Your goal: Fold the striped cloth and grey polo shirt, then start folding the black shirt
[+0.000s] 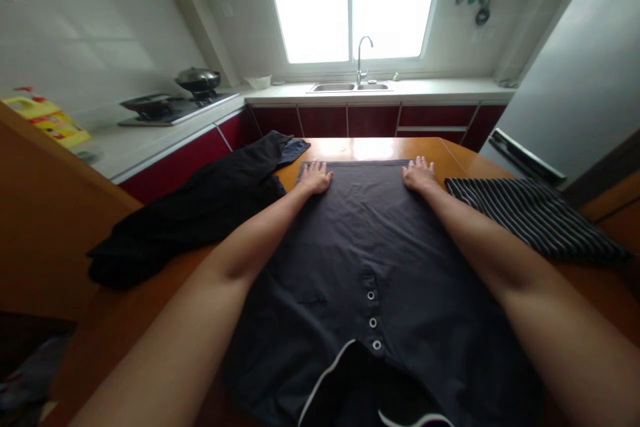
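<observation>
A dark grey polo shirt (360, 233) lies spread face up on the wooden table, its white-edged collar nearest me and its hem at the far side. Three light buttons run down the placket, and a small dark mark shows on the chest. At the far left corner of the hem, my left hand (316, 177) rests flat with fingers spread. My right hand (419, 173) presses on the far right corner in the same way, fingers apart. Neither hand grips the cloth.
Black trousers or a similar dark garment (200, 207) lie left on the table (370, 148). To the right is a folded striped cloth (530, 217). Beyond stand a counter with a sink (334, 87), a stove with a lidded wok (198, 80), a yellow jug (47, 119) and a fridge (565, 73).
</observation>
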`<move>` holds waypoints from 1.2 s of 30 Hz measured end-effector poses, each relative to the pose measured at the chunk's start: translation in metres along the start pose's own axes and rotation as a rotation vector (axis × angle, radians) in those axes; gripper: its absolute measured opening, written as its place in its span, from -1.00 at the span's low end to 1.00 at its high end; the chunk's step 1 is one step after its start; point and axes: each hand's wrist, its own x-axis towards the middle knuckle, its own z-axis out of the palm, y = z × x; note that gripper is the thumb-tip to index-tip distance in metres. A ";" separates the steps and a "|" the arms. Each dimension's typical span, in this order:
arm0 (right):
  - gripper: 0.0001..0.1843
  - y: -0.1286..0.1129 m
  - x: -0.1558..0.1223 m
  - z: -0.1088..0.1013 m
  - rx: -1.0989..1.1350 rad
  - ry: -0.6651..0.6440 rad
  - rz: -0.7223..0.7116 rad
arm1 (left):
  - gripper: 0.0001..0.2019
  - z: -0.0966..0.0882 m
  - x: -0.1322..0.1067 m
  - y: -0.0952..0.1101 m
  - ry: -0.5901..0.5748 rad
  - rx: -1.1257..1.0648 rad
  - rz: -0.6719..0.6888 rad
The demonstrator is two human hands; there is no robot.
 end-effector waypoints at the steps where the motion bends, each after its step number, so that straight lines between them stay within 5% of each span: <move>1: -0.34 -0.017 -0.004 0.005 -0.001 0.011 -0.035 | -0.32 0.005 -0.002 0.020 0.015 -0.007 0.091; 3: -0.36 -0.052 -0.010 0.019 0.010 -0.021 -0.175 | -0.36 0.016 -0.005 0.057 0.002 -0.039 0.269; 5: -0.39 -0.071 -0.014 0.032 0.037 -0.072 -0.355 | -0.37 0.024 -0.007 0.073 -0.020 -0.062 0.347; 7: -0.38 -0.063 -0.012 0.033 0.045 -0.090 -0.351 | -0.36 0.025 -0.005 0.059 -0.019 -0.059 0.303; 12: -0.36 0.016 -0.003 0.000 0.027 -0.026 -0.058 | -0.28 0.003 0.006 -0.025 -0.022 -0.033 -0.051; 15: -0.39 0.012 -0.019 -0.008 0.030 0.022 -0.067 | -0.34 -0.007 -0.007 -0.022 0.021 0.007 -0.051; 18: -0.41 -0.035 -0.062 0.009 0.055 -0.006 -0.202 | -0.40 0.001 -0.049 0.027 0.060 0.026 0.250; 21: -0.41 -0.067 -0.113 0.029 0.093 -0.081 -0.428 | -0.39 0.018 -0.105 0.063 -0.023 -0.041 0.522; 24: -0.39 -0.050 -0.143 0.029 0.057 -0.047 -0.488 | -0.36 0.021 -0.143 0.045 -0.065 -0.054 0.527; 29: -0.44 0.008 -0.158 -0.004 -0.085 0.074 -0.299 | -0.36 -0.015 -0.164 -0.014 -0.078 0.026 0.172; 31: -0.47 0.003 -0.173 -0.011 -0.115 0.123 -0.308 | -0.38 -0.023 -0.182 -0.008 -0.045 0.023 0.202; 36: -0.39 -0.057 -0.247 -0.002 0.061 -0.040 -0.497 | -0.41 -0.011 -0.267 0.054 -0.198 -0.153 0.681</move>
